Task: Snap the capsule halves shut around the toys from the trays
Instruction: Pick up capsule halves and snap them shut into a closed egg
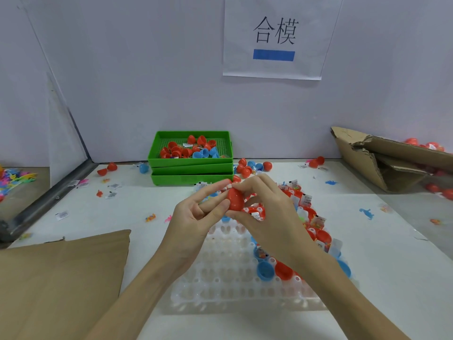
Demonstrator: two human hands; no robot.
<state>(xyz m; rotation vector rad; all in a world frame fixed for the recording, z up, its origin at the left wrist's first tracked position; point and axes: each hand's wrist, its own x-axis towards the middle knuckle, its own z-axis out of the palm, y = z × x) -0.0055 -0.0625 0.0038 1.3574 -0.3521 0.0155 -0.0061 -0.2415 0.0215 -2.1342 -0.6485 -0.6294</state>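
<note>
- Both hands meet above the far end of a clear plastic tray [228,278] full of round pockets, and between them is a red capsule [235,199].
- The left hand [196,217] steadies the capsule from the left side: the thumb presses its lower edge, and the forefinger stretches out along the top toward a small wrapped bit at the tip.
- The right hand [264,207] curls round the capsule from the right, thumb under it and fingertips pinching at the top, where a bit of clear wrapper sticks out.
- I cannot tell whether the two halves are fully snapped together; the seam is hidden by the fingers.
- On the right part of the clear tray sit open red and blue halves [266,271], some with small packets in them.
- Further back, against the wall, a stack of green trays [191,168] holds more red and blue halves.
- Loose capsules, little toys and paper slips lie scattered on the white table [392,266].
- A flat brown cardboard sheet [61,278] lies at the near left, and a torn cardboard box [392,163] sits at the far right.
- A paper sign [274,38] with a blue bar hangs on the wall.
</note>
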